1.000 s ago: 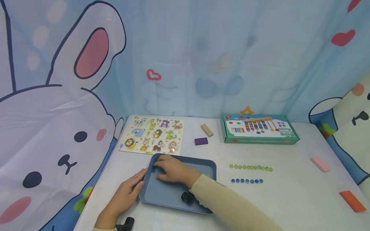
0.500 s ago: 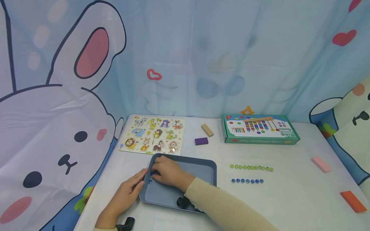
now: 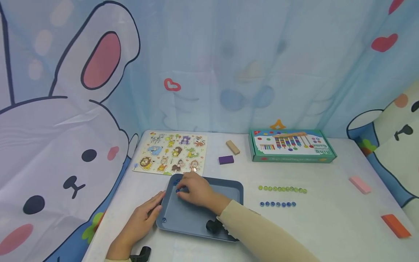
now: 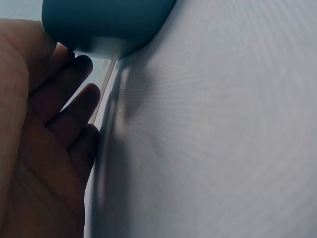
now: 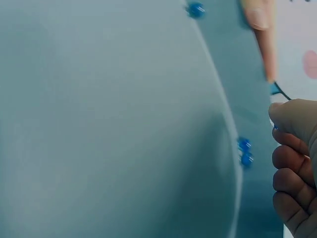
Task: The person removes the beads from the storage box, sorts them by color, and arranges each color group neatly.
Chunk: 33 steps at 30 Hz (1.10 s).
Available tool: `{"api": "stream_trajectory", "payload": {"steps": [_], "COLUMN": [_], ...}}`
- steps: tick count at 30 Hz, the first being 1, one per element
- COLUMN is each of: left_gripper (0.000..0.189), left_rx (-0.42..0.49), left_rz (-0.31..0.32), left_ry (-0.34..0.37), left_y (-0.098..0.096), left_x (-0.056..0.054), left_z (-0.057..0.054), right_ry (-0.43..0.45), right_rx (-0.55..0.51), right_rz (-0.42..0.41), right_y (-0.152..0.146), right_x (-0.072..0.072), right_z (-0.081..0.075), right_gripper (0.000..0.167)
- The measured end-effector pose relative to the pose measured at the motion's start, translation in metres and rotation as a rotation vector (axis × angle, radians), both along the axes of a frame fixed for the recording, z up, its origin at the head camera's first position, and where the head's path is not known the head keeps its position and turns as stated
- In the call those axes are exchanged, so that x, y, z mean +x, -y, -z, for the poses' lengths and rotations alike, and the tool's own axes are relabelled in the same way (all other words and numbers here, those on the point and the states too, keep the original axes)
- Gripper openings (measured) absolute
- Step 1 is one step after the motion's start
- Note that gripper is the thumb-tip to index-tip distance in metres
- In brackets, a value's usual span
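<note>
A grey-blue tray (image 3: 190,225) lies on the table. My right hand (image 3: 197,189) is over its far left part and pinches a small blue bead (image 5: 276,127) between thumb and index finger. Two more blue beads (image 5: 245,151) sit close together by the tray's left wall, and a single blue bead (image 3: 164,220) lies in the near left corner. At the tray's left side, my left hand (image 3: 142,220) touches the outer edge with fingertips, fingers loosely extended. In the left wrist view its fingers (image 4: 74,114) hold nothing.
Right of the tray run a row of yellow-green beads (image 3: 283,189) and a row of blue beads (image 3: 278,204). Behind are an animal puzzle board (image 3: 171,151), purple block (image 3: 226,160), tan block (image 3: 233,147) and green game box (image 3: 292,146). Pink (image 3: 360,185) and orange blocks (image 3: 396,225) lie far right.
My right hand has shifted within the tray's far left corner and now pinches a bead. One blue bead has rolled toward the near left corner. My left hand stays put.
</note>
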<state>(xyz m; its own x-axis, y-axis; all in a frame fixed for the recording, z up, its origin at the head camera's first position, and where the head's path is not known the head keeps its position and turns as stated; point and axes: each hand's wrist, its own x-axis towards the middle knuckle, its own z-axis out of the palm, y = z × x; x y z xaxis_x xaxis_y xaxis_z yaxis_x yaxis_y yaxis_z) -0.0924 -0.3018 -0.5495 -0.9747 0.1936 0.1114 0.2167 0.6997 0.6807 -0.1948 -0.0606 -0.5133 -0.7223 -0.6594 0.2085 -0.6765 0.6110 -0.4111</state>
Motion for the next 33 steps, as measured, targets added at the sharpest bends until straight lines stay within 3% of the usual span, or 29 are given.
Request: {"api": "stream_trajectory", "payload": {"steps": [11, 20, 27, 33], "left_gripper": [0.048, 0.048, 0.048, 0.048], "left_rx": [-0.019, -0.006, -0.023, -0.032], "left_rz": [0.000, 0.008, 0.007, 0.015], "left_ry": [0.007, -0.005, -0.008, -0.019], "left_y": [-0.002, 0.001, 0.002, 0.000], "left_x": [-0.001, 0.001, 0.002, 0.002], "left_z": [-0.001, 0.000, -0.001, -0.003], "right_ry": [-0.014, -0.068, -0.085, -0.153], "right_rx": [-0.124, -0.201, -0.219, -0.221], "right_rz": [0.091, 0.233, 0.327, 0.378], "right_y": [-0.056, -0.115, -0.154, -0.189], "right_x": [0.004, 0.011, 0.016, 0.019], "right_z": [-0.017, -0.027, -0.035, -0.038], "right_gripper": [0.015, 0.015, 0.014, 0.015]}}
